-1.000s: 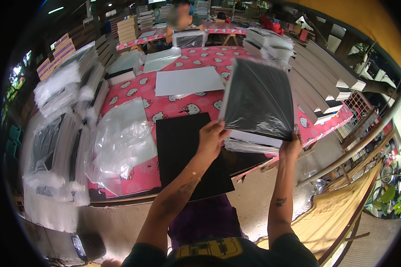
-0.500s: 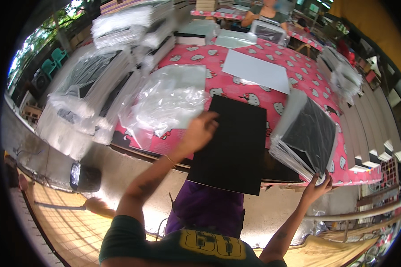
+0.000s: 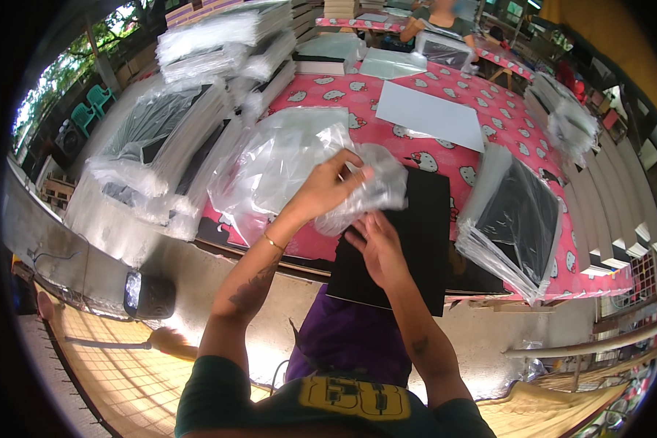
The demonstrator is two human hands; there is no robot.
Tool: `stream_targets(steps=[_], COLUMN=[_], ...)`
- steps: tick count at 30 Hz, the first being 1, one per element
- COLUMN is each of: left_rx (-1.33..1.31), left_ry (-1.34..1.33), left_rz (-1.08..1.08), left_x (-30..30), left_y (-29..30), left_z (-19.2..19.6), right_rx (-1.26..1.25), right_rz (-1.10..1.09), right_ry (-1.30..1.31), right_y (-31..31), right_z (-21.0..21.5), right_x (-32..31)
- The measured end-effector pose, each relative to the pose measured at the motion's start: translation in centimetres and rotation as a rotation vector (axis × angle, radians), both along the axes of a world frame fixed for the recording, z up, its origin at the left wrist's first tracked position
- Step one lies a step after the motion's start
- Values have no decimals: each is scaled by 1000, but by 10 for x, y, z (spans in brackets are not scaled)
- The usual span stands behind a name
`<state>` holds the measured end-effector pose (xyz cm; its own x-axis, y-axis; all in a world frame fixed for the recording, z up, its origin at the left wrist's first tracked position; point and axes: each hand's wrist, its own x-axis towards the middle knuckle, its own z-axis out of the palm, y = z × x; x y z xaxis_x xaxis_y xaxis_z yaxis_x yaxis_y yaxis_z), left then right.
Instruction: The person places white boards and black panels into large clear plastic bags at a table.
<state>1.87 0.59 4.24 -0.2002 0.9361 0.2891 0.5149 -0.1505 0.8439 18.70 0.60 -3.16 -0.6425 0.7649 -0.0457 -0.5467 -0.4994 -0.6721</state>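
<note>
My left hand (image 3: 327,188) is closed on a clear plastic bag (image 3: 385,181), its fingers curled at the bag's near side. The crumpled bag hangs over the upper left part of a flat black board (image 3: 423,241), whose near edge juts past the table edge. Just below the bag, my right hand (image 3: 378,250) has its fingers apart and seems to hold nothing; its fingertips are close to the plastic. Left of my hands lies a loose pile of clear plastic bags (image 3: 270,160). To the right is a stack of black boards in clear plastic (image 3: 515,219).
A pink patterned cloth (image 3: 328,91) covers the table. On it lies a white sheet (image 3: 431,115). Tall stacks of plastic-wrapped boards (image 3: 153,139) rise at the left, and a row of pale stacked boards (image 3: 613,197) lines the right. Another person (image 3: 438,25) is across the table.
My right hand has left the wrapped stack and come to the middle, beside my left hand. My left hand has picked up a plastic bag and brought it over the black board.
</note>
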Motion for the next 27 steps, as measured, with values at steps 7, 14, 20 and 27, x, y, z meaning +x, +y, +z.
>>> stream_targets(steps=[7,14,20,27], left_rx=[206,299,412,595], left_ry=[-287,112,23,179], left_rz=[133,20,264,-50], left_x=[1,83,57,67], left_y=[2,-17,-5,-43], left_z=[-1,-21,-36,-31], right_rx=[121,330,423,62], right_rz=[-281,-486,-663,-305], right_ry=[28,-251,-270,-46], right_y=[28,22,13,14], right_z=[22,30,30,32], right_x=[34,59,84,118])
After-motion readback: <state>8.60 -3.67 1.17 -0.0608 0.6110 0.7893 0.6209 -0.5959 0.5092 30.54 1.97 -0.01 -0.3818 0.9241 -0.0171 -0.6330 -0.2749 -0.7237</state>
